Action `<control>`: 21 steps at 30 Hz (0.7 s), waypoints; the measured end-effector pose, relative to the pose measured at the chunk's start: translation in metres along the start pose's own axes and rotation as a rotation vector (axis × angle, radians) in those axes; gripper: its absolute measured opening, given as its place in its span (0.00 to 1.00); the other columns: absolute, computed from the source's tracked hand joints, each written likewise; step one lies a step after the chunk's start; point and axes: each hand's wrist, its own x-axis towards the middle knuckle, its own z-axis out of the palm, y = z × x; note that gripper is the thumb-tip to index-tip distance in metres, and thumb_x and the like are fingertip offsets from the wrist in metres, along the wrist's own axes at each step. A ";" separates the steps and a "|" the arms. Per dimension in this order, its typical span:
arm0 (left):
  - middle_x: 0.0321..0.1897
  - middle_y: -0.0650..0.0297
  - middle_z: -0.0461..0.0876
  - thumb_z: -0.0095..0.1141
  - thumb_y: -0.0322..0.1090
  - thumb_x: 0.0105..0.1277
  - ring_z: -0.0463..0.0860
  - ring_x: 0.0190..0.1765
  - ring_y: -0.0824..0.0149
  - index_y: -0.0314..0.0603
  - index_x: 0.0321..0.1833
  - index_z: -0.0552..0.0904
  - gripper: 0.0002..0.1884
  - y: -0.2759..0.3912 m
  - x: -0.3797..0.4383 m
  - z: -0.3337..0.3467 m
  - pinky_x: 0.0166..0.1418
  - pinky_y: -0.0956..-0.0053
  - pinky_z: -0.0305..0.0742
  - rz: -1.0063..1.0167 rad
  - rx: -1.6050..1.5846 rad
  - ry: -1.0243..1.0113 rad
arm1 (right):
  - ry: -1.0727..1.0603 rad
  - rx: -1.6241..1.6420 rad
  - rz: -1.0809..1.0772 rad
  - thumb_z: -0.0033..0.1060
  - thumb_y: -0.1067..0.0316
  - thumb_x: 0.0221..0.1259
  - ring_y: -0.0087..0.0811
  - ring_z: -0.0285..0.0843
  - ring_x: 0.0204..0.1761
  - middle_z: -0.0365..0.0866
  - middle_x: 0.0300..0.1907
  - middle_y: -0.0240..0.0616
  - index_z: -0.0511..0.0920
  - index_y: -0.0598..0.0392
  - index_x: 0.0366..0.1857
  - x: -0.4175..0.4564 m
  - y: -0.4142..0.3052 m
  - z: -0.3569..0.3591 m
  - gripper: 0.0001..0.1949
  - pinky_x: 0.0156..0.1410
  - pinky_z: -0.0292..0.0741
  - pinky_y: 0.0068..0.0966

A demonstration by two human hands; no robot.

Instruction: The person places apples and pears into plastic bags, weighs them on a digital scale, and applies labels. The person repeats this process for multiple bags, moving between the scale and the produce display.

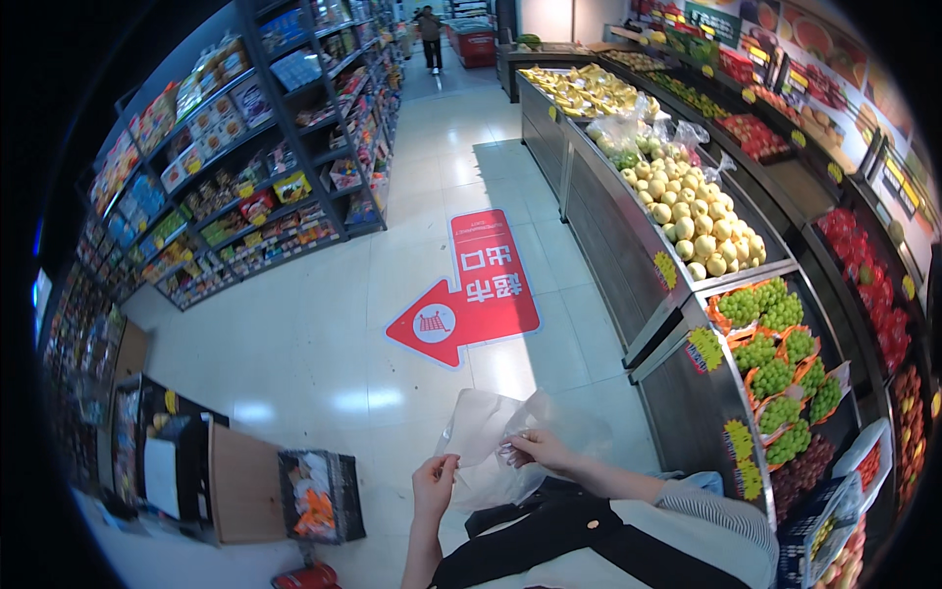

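A clear plastic produce bag (482,423) hangs between my two hands, in front of my body. My left hand (436,482) pinches its left edge between thumb and fingers. On the other side, my right hand (536,449) grips the film near the bag's right part. The floor tiles show through the thin plastic, and I see nothing inside it. To my right is the produce stand, where bunches of green grapes (773,375) in orange wrapping lie nearest. Beyond them sits a pile of pale yellow-green round fruit (699,213).
Bananas (589,88) lie farther along the stand. A blue crate (817,523) stands at lower right. Snack shelves (243,162) line the left side. A black bin (321,497) stands beside a wooden counter (246,482). A red arrow sticker (471,309) marks the floor. A person (429,40) is far down the aisle.
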 end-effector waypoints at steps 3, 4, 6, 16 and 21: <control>0.25 0.64 0.83 0.59 0.34 0.67 0.76 0.26 0.77 0.32 0.40 0.86 0.10 -0.012 0.048 -0.016 0.31 0.81 0.70 -0.036 0.024 0.014 | -0.052 -0.080 -0.054 0.52 0.59 0.71 0.25 0.83 0.40 0.85 0.41 0.38 0.82 0.60 0.49 0.050 -0.044 0.005 0.15 0.44 0.79 0.22; 0.25 0.64 0.83 0.59 0.34 0.67 0.75 0.25 0.77 0.33 0.40 0.86 0.10 -0.015 0.069 -0.020 0.30 0.82 0.69 -0.046 0.044 0.034 | -0.073 -0.112 -0.075 0.55 0.59 0.70 0.25 0.84 0.43 0.86 0.42 0.37 0.83 0.59 0.47 0.075 -0.051 0.000 0.15 0.44 0.79 0.21; 0.25 0.64 0.82 0.58 0.34 0.67 0.75 0.26 0.77 0.32 0.40 0.86 0.10 -0.004 0.107 -0.030 0.30 0.82 0.68 -0.058 0.106 0.068 | -0.111 -0.239 -0.118 0.58 0.59 0.68 0.24 0.84 0.40 0.87 0.38 0.35 0.84 0.59 0.42 0.120 -0.072 -0.007 0.14 0.42 0.78 0.21; 0.27 0.66 0.82 0.57 0.35 0.69 0.73 0.27 0.80 0.31 0.40 0.84 0.11 0.037 0.277 -0.065 0.30 0.83 0.65 -0.094 -0.113 0.189 | -0.470 -0.439 -0.327 0.69 0.67 0.52 0.24 0.80 0.30 0.85 0.27 0.38 0.81 0.62 0.26 0.343 -0.189 0.070 0.09 0.38 0.77 0.23; 0.24 0.67 0.81 0.62 0.37 0.66 0.74 0.27 0.79 0.31 0.35 0.84 0.12 -0.007 0.330 -0.112 0.31 0.83 0.66 -0.220 -0.165 0.353 | -0.539 -0.563 -0.290 0.71 0.68 0.47 0.28 0.83 0.31 0.85 0.28 0.43 0.79 0.63 0.24 0.414 -0.194 0.132 0.10 0.37 0.77 0.25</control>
